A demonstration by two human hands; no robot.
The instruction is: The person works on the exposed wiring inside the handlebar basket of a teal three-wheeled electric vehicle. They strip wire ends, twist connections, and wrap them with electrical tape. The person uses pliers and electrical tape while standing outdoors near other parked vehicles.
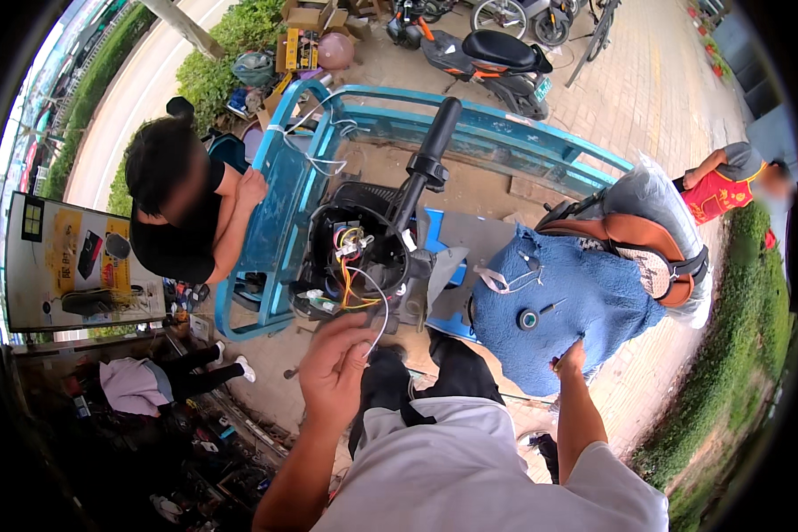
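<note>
Left hand [332, 372], nearest the lens, fingers curled together on a thin white wire [379, 306] running up into the opened vehicle head [355, 253], among yellow, orange and red leads. Right hand [569, 362], fingers closed, pinches the lower edge of the blue seat cover [563, 306]. Beyond: black handlebar grip [439, 129], blue cargo frame [279, 204], a crouching person's hand [251, 188] on it. Rectangular white-and-yellow signboard [71, 262] stands far left; cardboard boxes [310, 22] lie above on brick paving [647, 80].

The left hand [332, 368] pinches a white wire [379, 310] trailing from the open headlight housing [350, 257] full of coloured wires. The right hand [569, 362] grips the blue seat cover [567, 306]. Another person [182, 208] leans on the blue cart [284, 195].
</note>
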